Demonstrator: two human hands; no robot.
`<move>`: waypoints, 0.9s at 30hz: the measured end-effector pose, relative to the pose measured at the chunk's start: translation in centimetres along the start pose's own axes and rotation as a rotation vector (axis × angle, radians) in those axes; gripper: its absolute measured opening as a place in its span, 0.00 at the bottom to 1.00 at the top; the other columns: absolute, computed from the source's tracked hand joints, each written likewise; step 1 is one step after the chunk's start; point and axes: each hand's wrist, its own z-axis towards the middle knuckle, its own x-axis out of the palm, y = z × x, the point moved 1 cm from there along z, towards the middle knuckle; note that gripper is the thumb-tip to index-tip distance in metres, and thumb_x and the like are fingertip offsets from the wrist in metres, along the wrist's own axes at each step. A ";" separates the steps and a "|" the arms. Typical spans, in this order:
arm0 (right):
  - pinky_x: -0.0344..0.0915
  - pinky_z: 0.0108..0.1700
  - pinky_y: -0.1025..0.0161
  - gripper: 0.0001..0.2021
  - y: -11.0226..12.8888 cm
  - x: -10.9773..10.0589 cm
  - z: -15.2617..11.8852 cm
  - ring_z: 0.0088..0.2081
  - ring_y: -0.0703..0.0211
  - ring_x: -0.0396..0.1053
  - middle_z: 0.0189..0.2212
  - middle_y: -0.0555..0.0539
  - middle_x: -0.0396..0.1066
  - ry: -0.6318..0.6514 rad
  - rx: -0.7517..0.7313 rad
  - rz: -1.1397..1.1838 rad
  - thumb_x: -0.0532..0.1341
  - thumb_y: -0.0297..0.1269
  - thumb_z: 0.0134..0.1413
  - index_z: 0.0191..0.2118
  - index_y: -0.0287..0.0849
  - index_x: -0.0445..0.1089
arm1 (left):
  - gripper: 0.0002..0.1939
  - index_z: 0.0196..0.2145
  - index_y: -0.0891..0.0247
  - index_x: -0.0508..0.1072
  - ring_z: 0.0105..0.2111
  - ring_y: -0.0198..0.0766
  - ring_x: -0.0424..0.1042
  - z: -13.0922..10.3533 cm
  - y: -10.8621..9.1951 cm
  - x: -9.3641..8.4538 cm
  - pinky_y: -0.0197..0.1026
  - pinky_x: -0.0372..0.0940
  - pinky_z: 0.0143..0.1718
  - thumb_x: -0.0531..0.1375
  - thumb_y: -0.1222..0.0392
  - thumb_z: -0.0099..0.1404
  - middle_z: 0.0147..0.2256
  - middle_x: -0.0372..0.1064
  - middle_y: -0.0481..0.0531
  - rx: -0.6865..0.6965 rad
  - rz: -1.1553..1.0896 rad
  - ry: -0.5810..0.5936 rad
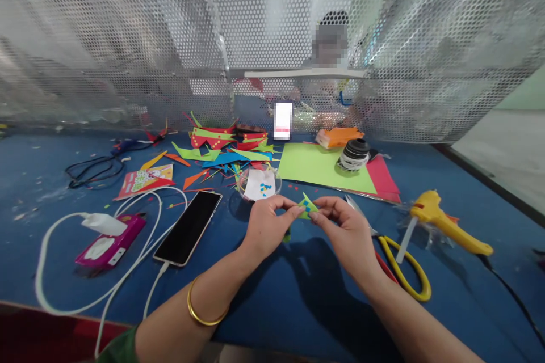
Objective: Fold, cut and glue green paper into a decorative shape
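A small green paper piece (307, 204) with blue dots is pinched between both hands above the blue table (272, 317). My left hand (268, 226) grips its left edge with thumb and forefinger. On the right side, my right hand (347, 232) holds it with thumb and fingers closed. Just beyond the hands sits a round clear dish (279, 181) with a white paper (254, 184) bearing small blue pieces (266, 187). Scissors with yellow and red handles (406, 272) lie beside my right hand, partly hidden by it.
A phone (188, 229), a purple power strip (113, 244) and white cables lie left. Cut coloured paper (238, 157), green sheets (319, 167) and a black spool (354, 154) are farther back. A yellow glue gun (447, 221) lies right. Behind a perforated screen (264, 28) is a person.
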 end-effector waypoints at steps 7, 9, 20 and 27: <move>0.67 0.33 0.61 0.16 0.0 -0.2 -0.1 0.29 0.59 0.70 0.25 0.51 0.74 -0.061 -0.005 0.012 0.69 0.47 0.47 0.40 0.43 0.71 | 0.11 0.32 0.61 0.81 0.34 0.39 0.76 0.3 0.0 -0.1 0.40 0.69 0.39 0.67 0.51 0.57 0.32 0.79 0.49 0.029 -0.052 -0.012; 0.67 0.33 0.61 0.17 0.1 -0.3 0.0 0.29 0.58 0.71 0.25 0.51 0.74 -0.055 0.007 0.019 0.69 0.47 0.47 0.40 0.43 0.71 | 0.09 0.31 0.61 0.80 0.34 0.39 0.76 0.3 -0.1 -0.2 0.40 0.68 0.40 0.66 0.53 0.59 0.31 0.79 0.49 0.044 -0.017 -0.034; 0.66 0.31 0.62 0.19 0.3 -0.2 0.1 0.27 0.60 0.68 0.24 0.51 0.73 -0.017 0.045 0.067 0.71 0.48 0.44 0.39 0.42 0.72 | 0.10 0.28 0.62 0.79 0.25 0.34 0.70 0.0 -0.3 -0.1 0.36 0.64 0.30 0.63 0.54 0.60 0.27 0.76 0.47 0.057 0.063 -0.020; 0.66 0.33 0.62 0.18 0.2 -0.1 -0.1 0.28 0.61 0.67 0.24 0.52 0.72 -0.009 0.029 0.039 0.70 0.48 0.45 0.39 0.42 0.71 | 0.11 0.27 0.62 0.78 0.25 0.34 0.68 -0.1 -0.3 -0.2 0.36 0.61 0.28 0.62 0.53 0.59 0.26 0.75 0.48 0.047 0.056 -0.014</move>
